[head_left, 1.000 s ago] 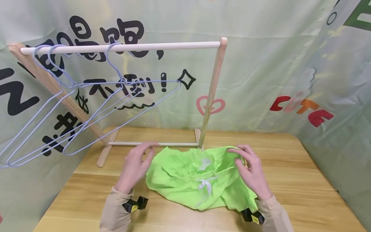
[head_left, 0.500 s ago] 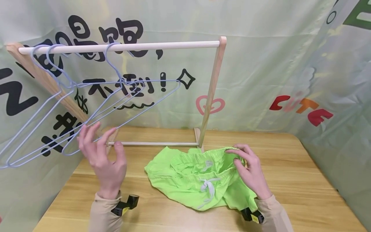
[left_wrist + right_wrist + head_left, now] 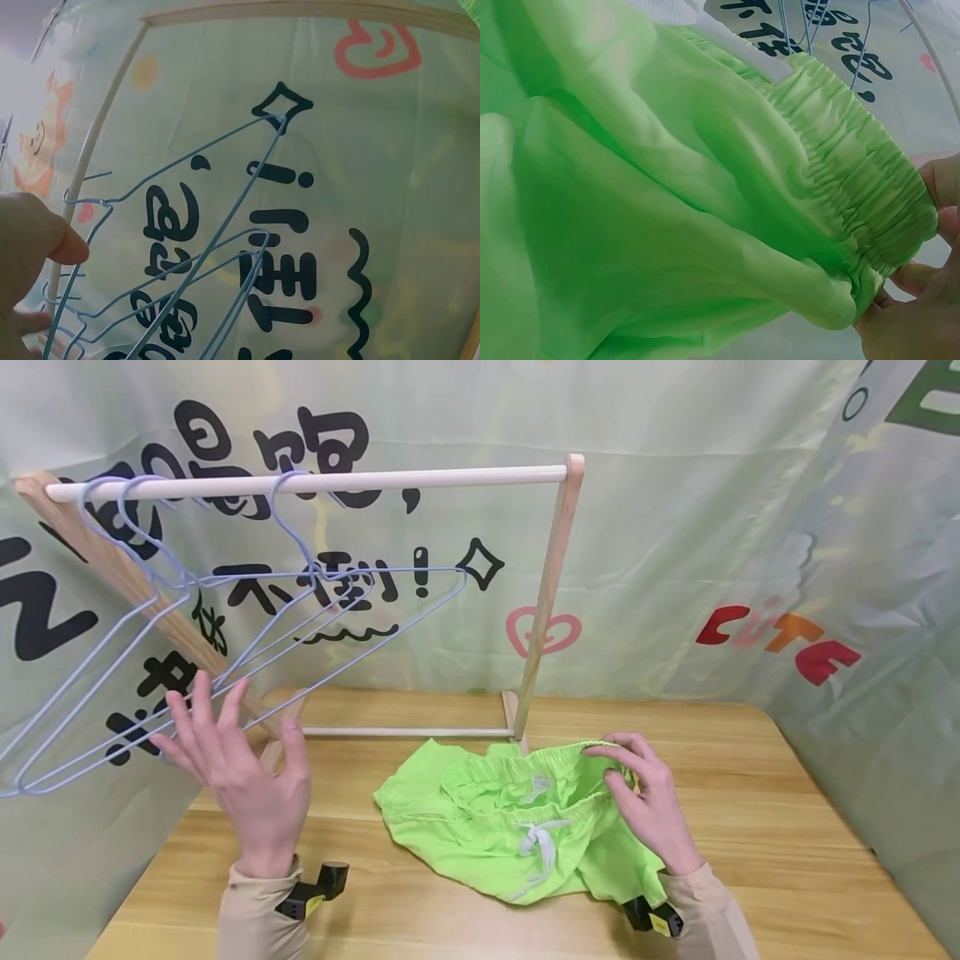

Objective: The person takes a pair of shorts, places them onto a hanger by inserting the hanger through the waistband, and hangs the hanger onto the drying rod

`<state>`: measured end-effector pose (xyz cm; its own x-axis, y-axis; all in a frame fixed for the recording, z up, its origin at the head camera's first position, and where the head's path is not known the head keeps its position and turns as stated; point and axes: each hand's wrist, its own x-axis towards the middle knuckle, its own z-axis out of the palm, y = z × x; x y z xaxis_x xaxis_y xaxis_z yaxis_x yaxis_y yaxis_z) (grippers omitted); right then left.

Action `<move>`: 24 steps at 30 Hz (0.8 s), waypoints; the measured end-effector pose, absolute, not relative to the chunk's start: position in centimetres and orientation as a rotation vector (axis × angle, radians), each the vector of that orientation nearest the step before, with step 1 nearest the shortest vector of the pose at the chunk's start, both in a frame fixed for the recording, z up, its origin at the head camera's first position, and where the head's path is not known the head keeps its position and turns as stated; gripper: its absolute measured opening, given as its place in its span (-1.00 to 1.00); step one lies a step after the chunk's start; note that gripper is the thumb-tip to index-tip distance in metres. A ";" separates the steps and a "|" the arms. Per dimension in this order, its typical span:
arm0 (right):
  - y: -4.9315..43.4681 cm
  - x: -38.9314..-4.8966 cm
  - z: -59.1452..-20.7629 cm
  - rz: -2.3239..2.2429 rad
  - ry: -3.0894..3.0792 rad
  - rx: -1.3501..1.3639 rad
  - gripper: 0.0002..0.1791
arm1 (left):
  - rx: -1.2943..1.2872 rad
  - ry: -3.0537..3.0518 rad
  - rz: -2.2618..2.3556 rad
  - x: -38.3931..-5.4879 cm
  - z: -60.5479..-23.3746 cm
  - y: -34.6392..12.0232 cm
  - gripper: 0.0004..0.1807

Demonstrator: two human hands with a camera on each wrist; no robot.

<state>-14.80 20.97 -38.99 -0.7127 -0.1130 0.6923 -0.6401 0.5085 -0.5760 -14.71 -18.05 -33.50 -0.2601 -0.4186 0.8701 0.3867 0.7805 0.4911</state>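
Bright green shorts [image 3: 480,847] lie on the wooden table, the elastic waistband [image 3: 862,172] spread into an opening with a white drawstring bow [image 3: 537,842] at its front. My right hand [image 3: 654,802] grips the right end of this waistband between thumb and fingers. Raised at the left, my left hand [image 3: 251,793] has its fingers spread and holds nothing. Its fingertips overlap the lower wires of the light blue hangers in the head view. One hanger [image 3: 318,570] hangs mid-rail, and two more hangers [image 3: 189,580] hang further left. The left wrist view shows the thumb [image 3: 67,244] beside the hanger wires.
A wooden rack stands at the back left, with a white top rail [image 3: 450,479], a right post [image 3: 551,602] and a low crossbar [image 3: 405,732]. Behind the table [image 3: 750,827] hangs a printed cloth backdrop [image 3: 675,527].
My left hand has left the shorts' left side, moving left and up to the hangers with its fingers spreading. The right hand stays at the waistband.
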 end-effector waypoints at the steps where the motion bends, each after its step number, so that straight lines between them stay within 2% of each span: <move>1: 21.0 -14.8 -39.0 1.163 -2.162 0.616 -0.54 | 0.042 -1.677 -0.761 -14.7 -33.5 -18.2 -0.45; 15: 20.9 -14.8 -38.9 1.174 -2.159 0.616 -0.54 | 0.120 -1.809 -0.828 -14.4 -33.9 -19.1 -0.33; 24: 21.0 -14.9 -39.2 1.174 -2.162 0.619 -0.53 | 0.100 -1.901 -0.901 -14.2 -34.0 -19.0 -0.50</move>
